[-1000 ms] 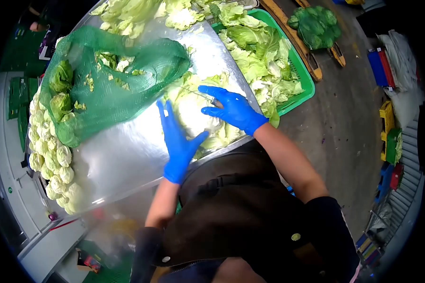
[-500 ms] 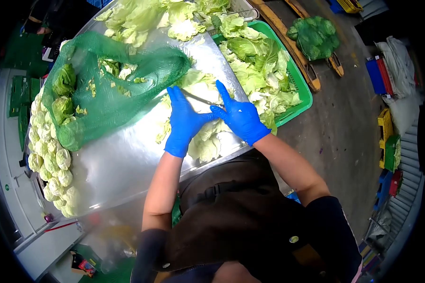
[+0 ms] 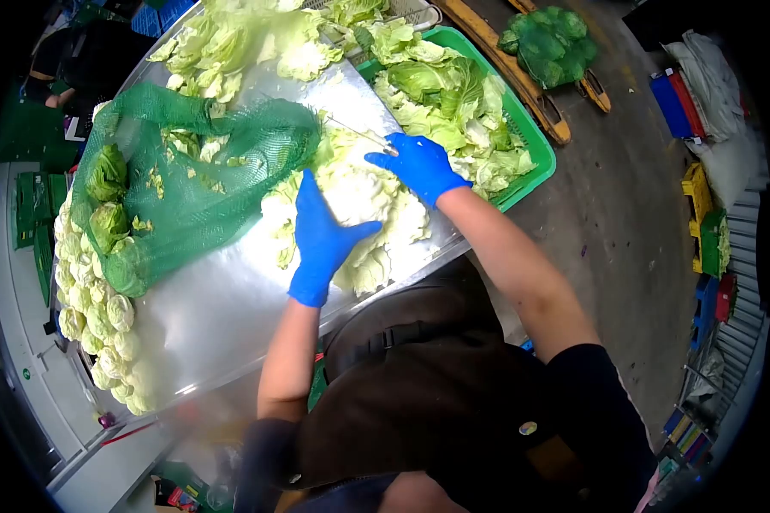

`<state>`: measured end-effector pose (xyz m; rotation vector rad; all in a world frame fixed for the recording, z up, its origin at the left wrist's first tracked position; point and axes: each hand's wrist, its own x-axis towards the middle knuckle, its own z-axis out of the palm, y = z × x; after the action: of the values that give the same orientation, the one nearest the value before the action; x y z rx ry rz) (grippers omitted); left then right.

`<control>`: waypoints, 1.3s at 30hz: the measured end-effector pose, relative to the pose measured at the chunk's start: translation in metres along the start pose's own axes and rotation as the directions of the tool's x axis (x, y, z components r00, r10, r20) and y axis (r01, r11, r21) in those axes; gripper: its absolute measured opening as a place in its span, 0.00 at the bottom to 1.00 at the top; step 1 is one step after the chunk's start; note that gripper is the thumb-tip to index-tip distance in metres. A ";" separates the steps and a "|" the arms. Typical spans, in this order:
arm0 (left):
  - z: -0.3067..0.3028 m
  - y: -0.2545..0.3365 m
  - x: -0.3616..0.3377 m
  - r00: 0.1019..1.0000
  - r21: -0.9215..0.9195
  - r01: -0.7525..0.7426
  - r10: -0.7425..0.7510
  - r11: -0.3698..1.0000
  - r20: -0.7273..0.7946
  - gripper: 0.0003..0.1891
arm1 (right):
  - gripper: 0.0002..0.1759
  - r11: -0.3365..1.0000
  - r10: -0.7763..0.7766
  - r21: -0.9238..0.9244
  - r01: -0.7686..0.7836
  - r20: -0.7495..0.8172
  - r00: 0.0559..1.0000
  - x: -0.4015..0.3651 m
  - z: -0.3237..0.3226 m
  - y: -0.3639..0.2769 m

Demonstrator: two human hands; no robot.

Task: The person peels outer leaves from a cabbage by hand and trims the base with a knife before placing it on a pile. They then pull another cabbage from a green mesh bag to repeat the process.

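My right hand (image 3: 421,167), in a blue glove, is closed around a knife (image 3: 361,131) with a thin blade pointing up and left. My left hand (image 3: 323,235), also gloved in blue, lies at the near left side of a pile of pale cabbage leaves (image 3: 359,188), fingers stretched and thumb apart. The leaves rest on a metal table (image 3: 205,316) between my hands. To the left of them spreads a green mesh bag (image 3: 231,184) with a few cabbages (image 3: 108,173) in or under it.
Trimmed cabbages (image 3: 94,316) are lined up along the table's left edge. A green crate (image 3: 535,162) full of leaves stands at the right. More leaves (image 3: 239,43) lie at the far end. A filled net bag (image 3: 547,47) sits on a pallet jack (image 3: 509,60). Another person's hand (image 3: 60,98) shows far left.
My hands have moved apart: the right one up with the knife, the left one slightly down. The leaf pile between them is more exposed. The whole view has shifted a little.
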<state>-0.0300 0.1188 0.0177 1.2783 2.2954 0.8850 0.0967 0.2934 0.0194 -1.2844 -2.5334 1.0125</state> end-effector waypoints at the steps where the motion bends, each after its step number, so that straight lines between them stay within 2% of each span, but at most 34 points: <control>1: -0.008 -0.005 -0.005 1.000 -0.069 0.005 -0.004 0.998 0.019 0.71 | 0.31 0.998 0.033 0.046 -0.032 -0.014 0.999 0.003 0.005 0.009; 3: -0.020 -0.020 -0.021 0.999 -0.185 0.019 -0.010 0.983 0.049 0.71 | 0.28 0.984 0.101 0.150 -0.094 -0.035 0.994 0.009 0.028 0.045; 4: -0.022 -0.029 -0.031 0.999 -0.275 0.015 -0.002 0.961 0.048 0.70 | 0.26 0.957 0.200 0.197 -0.212 0.078 0.977 0.005 0.027 0.057; 5: -0.022 -0.039 -0.037 0.999 -0.368 0.009 0.007 0.930 0.043 0.70 | 0.28 0.929 0.272 0.223 -0.297 0.134 0.953 0.000 0.028 0.064; 6: -0.020 -0.051 -0.043 0.994 -0.151 -0.107 0.103 0.983 -0.037 0.69 | 0.29 0.943 0.249 0.208 -0.258 0.072 0.966 -0.005 0.029 0.067; 9: 0.006 -0.049 -0.058 0.981 -0.470 -0.018 -0.075 0.883 -0.179 0.66 | 0.31 0.982 0.154 0.137 -0.133 -0.156 0.976 -0.034 0.013 0.046; 10: 0.011 -0.043 -0.057 0.967 -0.515 0.040 -0.163 0.856 -0.195 0.62 | 0.30 0.992 0.124 0.038 -0.120 -0.135 0.983 -0.040 -0.001 0.032; 12: 0.012 -0.032 -0.050 0.963 -0.486 0.059 -0.177 0.872 -0.201 0.60 | 0.25 0.995 -0.090 0.041 0.088 0.035 0.995 -0.052 -0.012 0.021; 13: 0.009 -0.027 -0.045 0.961 -0.471 0.067 -0.183 0.880 -0.207 0.59 | 0.23 0.980 -0.197 0.057 0.191 0.120 0.973 -0.058 -0.017 0.016; 14: 0.003 -0.024 -0.040 0.968 -0.400 0.086 -0.172 0.913 -0.185 0.57 | 0.18 0.884 -0.444 -0.098 0.456 0.123 0.887 -0.066 -0.024 0.011; 15: 0.000 -0.025 -0.037 0.974 -0.381 0.081 -0.154 0.921 -0.165 0.57 | 0.15 0.699 -0.655 -0.242 0.673 0.162 0.738 -0.075 -0.029 0.006; 16: -0.002 -0.027 -0.033 0.980 -0.364 0.071 -0.132 0.929 -0.146 0.58 | 0.19 0.727 -0.603 -0.243 0.642 0.221 0.766 -0.080 -0.032 0.004; 20: -0.004 -0.030 -0.026 0.993 -0.354 0.072 -0.100 0.932 -0.062 0.59 | 0.22 0.662 -0.659 -0.287 0.692 0.218 0.720 -0.077 -0.040 0.002; 22: -0.005 -0.025 -0.024 0.995 -0.356 0.062 -0.084 0.933 -0.045 0.60 | 0.22 0.668 -0.646 -0.293 0.685 0.229 0.728 -0.069 -0.039 -0.001; 23: -0.006 -0.022 -0.025 0.997 -0.324 0.048 -0.065 0.945 -0.043 0.60 | 0.22 0.672 -0.638 -0.295 0.679 0.235 0.733 -0.064 -0.039 -0.002; 24: -0.006 -0.019 -0.026 0.998 -0.292 0.033 -0.047 0.956 -0.041 0.61 | 0.20 0.686 -0.574 -0.373 0.625 0.250 0.779 -0.059 -0.037 0.000; 25: -0.008 -0.014 -0.027 0.999 -0.259 0.018 -0.029 0.966 -0.037 0.61 | 0.12 0.756 -0.606 -0.291 0.586 0.028 0.795 -0.050 -0.031 -0.001; 26: -0.012 -0.008 -0.030 0.998 -0.175 -0.023 0.011 0.984 -0.067 0.60 | 0.13 0.902 -0.383 -0.192 0.388 0.063 0.922 -0.040 -0.038 -0.002; 27: -0.012 -0.007 -0.032 0.997 -0.168 -0.039 0.027 0.985 -0.070 0.61 | 0.19 0.983 -0.138 -0.103 0.151 0.123 0.983 -0.036 -0.050 -0.017; 28: -0.013 -0.007 -0.033 0.996 -0.161 -0.055 0.044 0.985 -0.073 0.61 | 0.18 0.970 -0.189 -0.128 0.209 0.147 0.971 -0.039 -0.051 -0.019; 29: -0.014 -0.008 -0.035 0.996 -0.154 -0.071 0.061 0.985 -0.072 0.61 | 0.20 0.964 -0.267 0.032 0.265 0.141 0.953 -0.042 -0.040 -0.012; 31: -0.012 -0.009 -0.034 0.998 -0.134 -0.054 0.048 0.990 -0.048 0.62 | 0.30 0.913 -0.378 0.200 0.356 0.083 0.922 -0.051 -0.029 -0.025; 32: -0.012 -0.010 -0.034 0.999 -0.122 -0.044 0.040 0.992 -0.034 0.63 | 0.40 0.903 -0.398 0.241 0.356 0.154 0.905 -0.052 -0.028 -0.037; 33: -0.012 -0.008 -0.035 0.998 -0.107 -0.056 0.053 0.993 -0.037 0.63 | 0.41 0.842 -0.517 0.234 0.487 0.086 0.852 -0.046 -0.016 -0.042; 35: -0.011 -0.002 -0.042 0.996 -0.070 -0.083 0.081 0.994 -0.031 0.63 | 0.33 0.831 -0.555 0.046 0.555 0.136 0.820 -0.024 0.004 -0.053; 37: -0.009 -0.004 -0.050 0.990 -0.041 -0.108 0.104 0.993 -0.096 0.63 | 0.20 0.876 -0.482 0.001 0.482 0.031 0.876 0.013 0.021 -0.053; 38: -0.009 -0.005 -0.053 0.989 -0.065 -0.106 0.098 0.992 -0.110 0.63 | 0.16 0.911 -0.396 0.103 0.399 -0.044 0.917 0.030 0.028 -0.047; 39: -0.009 -0.005 -0.056 0.988 -0.091 -0.103 0.092 0.990 -0.123 0.63 | 0.16 0.947 -0.302 0.115 0.301 -0.014 0.953 0.040 0.025 -0.043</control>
<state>-0.0092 0.0664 0.0219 1.3384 2.2634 1.1203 0.0331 0.2934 0.0196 -0.8309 -2.5262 1.0727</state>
